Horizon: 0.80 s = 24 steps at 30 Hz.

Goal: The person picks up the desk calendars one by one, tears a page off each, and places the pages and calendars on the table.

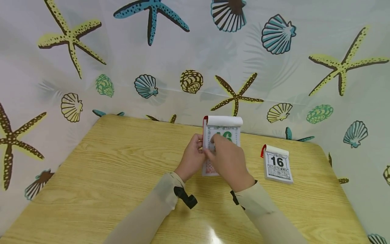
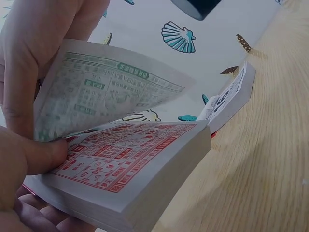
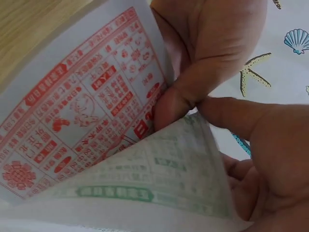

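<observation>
A thick tear-off calendar (image 1: pixel 224 121) with a rolled-back white cover stands tilted over the table's far side. My left hand (image 1: pixel 192 156) grips its left edge; in the left wrist view the thumb (image 2: pixel 41 157) presses on a red-printed page (image 2: pixel 120 157) while fingers lie underneath. My right hand (image 1: pixel 230 161) pinches the edge of the green-printed top leaf (image 3: pixel 169 169), which is lifted and curled away from the red page. From the head camera, the right hand hides much of the large green 16.
A smaller tear-off calendar (image 1: pixel 278 166) showing a black 16 lies to the right, its red-edged cover folded back. The wooden table (image 1: pixel 131 152) ends at a white cloth (image 1: pixel 182 51) printed with starfish and shells.
</observation>
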Each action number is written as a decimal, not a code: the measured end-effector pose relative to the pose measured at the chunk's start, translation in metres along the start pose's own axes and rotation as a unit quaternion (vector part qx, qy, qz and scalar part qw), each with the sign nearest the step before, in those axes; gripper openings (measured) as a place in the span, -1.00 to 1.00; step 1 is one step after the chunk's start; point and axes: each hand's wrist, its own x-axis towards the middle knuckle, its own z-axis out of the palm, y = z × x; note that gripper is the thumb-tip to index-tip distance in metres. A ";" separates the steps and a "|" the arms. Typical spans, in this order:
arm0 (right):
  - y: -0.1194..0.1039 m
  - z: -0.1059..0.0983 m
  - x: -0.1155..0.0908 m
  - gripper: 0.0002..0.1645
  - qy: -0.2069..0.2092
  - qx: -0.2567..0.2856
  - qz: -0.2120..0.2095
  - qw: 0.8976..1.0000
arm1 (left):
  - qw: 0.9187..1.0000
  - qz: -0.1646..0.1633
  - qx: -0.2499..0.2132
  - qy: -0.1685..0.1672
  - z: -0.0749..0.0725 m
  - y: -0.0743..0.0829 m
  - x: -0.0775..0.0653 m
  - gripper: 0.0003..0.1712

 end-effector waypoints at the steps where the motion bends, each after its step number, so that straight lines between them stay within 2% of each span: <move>1: 0.000 -0.001 0.000 -0.71 -0.016 0.002 0.006 1.000 | 1.000 -0.002 0.002 -0.001 0.000 0.000 0.000 -0.59; 4: 0.000 -0.005 -0.001 -0.85 -0.038 -0.003 0.009 0.999 | 1.000 -0.012 0.005 -0.002 0.002 -0.001 0.000 -0.60; 8: 0.005 -0.008 -0.001 -0.94 -0.008 -0.013 -0.021 1.000 | 1.000 -0.017 0.011 -0.002 0.003 -0.002 0.001 -0.62; 11: 0.008 -0.008 0.003 -0.80 0.017 -0.004 -0.035 0.999 | 1.000 -0.014 0.021 -0.001 0.003 -0.002 0.001 -0.61; 15: 0.007 -0.006 0.011 -0.62 -0.006 0.025 -0.011 1.000 | 1.000 -0.010 0.029 -0.001 0.003 -0.003 0.001 -0.61; 19: 0.006 -0.003 0.017 -0.69 -0.028 0.052 0.022 0.998 | 0.999 -0.013 0.030 -0.003 0.004 -0.004 0.001 -0.62; 24: 0.011 0.001 0.019 -0.81 0.013 0.081 0.033 0.996 | 0.999 -0.013 0.035 -0.010 0.007 -0.003 0.001 -0.63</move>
